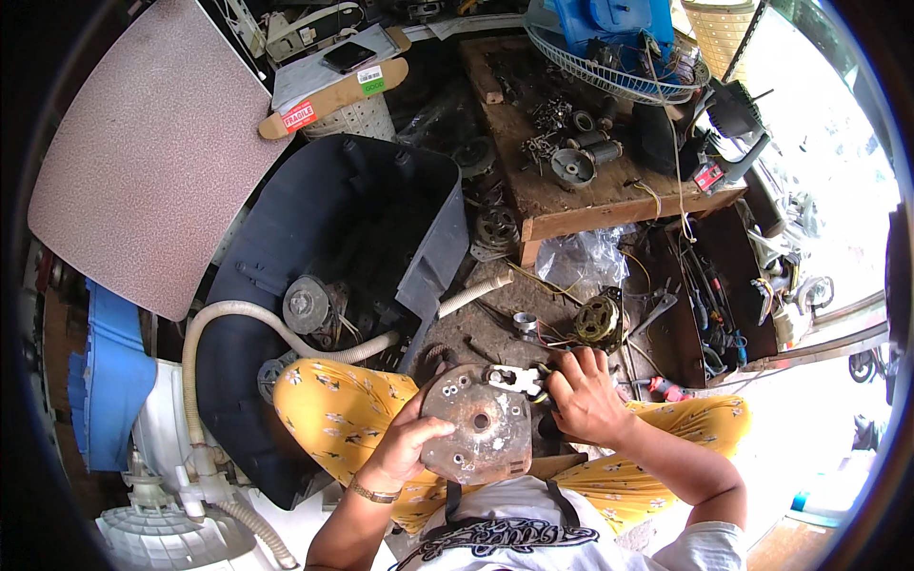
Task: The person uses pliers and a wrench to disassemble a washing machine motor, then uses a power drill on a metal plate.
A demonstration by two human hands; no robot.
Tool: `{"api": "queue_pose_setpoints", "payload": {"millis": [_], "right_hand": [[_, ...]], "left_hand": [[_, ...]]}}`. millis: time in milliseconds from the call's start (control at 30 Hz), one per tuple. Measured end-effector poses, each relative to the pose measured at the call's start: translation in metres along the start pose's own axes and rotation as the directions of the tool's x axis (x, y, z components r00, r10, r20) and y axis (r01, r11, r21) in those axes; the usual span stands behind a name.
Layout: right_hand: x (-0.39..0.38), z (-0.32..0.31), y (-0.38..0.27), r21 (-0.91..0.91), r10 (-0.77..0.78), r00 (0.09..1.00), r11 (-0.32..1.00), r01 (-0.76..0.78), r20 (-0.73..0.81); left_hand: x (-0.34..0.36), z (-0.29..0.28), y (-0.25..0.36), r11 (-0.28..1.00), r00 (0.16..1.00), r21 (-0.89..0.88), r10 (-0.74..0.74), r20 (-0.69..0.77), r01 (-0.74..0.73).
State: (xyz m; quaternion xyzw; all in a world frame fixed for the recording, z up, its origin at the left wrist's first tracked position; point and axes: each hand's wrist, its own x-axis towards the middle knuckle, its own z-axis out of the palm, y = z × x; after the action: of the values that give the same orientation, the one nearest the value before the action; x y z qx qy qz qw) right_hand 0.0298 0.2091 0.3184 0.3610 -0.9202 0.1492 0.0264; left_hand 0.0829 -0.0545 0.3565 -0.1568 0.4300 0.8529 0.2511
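Note:
My left hand [406,445] grips the lower left side of a worn, rusty metal disc [479,440], thumb on its face. The disc has a round hole in its middle, smaller holes around it and a flattened lower right edge. At its upper right edge lies a small white part [515,379]. My right hand [588,400] is closed around a dark tool with some yellow on it [542,384], which meets the white part. The tool's kind is mostly hidden by my fingers. The disc is held above my lap, between my knees.
A large black plastic housing [286,219] with a motor [307,305] and a ribbed hose [228,309] stands at left. Ahead, a low wooden table [533,205] bears motor parts. A wooden toolbox [666,347] is at right, near a brass-coloured motor part [598,319] on the floor.

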Motion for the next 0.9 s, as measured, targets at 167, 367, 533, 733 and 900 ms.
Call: {"api": "queue_pose_setpoints", "payload": {"millis": [167,367,533,733,900], "right_hand": [[-0.007,0.006,0.007,0.198,0.069,0.998,0.978,-0.068,0.004],[-0.005,0.003,0.017,0.136,0.193,0.972,0.975,-0.175,-0.134],[-0.021,0.019,0.029,0.542,0.345,0.918,0.743,-0.393,0.194],[-0.057,0.021,0.039,0.589,0.214,0.550,-0.347,-0.729,0.807],[-0.026,-0.005,-0.004,0.381,0.196,0.890,0.850,-0.363,0.411]], "left_hand": [[0.003,-0.003,-0.009,0.994,0.997,0.097,0.054,0.058,-0.060],[0.002,0.006,-0.010,0.988,0.988,0.115,0.084,0.127,-0.098],[0.001,0.023,0.001,0.992,0.983,-0.030,0.119,-0.141,-0.124],[0.015,0.001,-0.012,0.999,0.983,-0.031,0.035,-0.178,-0.041],[0.015,-0.003,-0.017,0.999,0.994,-0.034,-0.018,-0.112,0.014]]}}
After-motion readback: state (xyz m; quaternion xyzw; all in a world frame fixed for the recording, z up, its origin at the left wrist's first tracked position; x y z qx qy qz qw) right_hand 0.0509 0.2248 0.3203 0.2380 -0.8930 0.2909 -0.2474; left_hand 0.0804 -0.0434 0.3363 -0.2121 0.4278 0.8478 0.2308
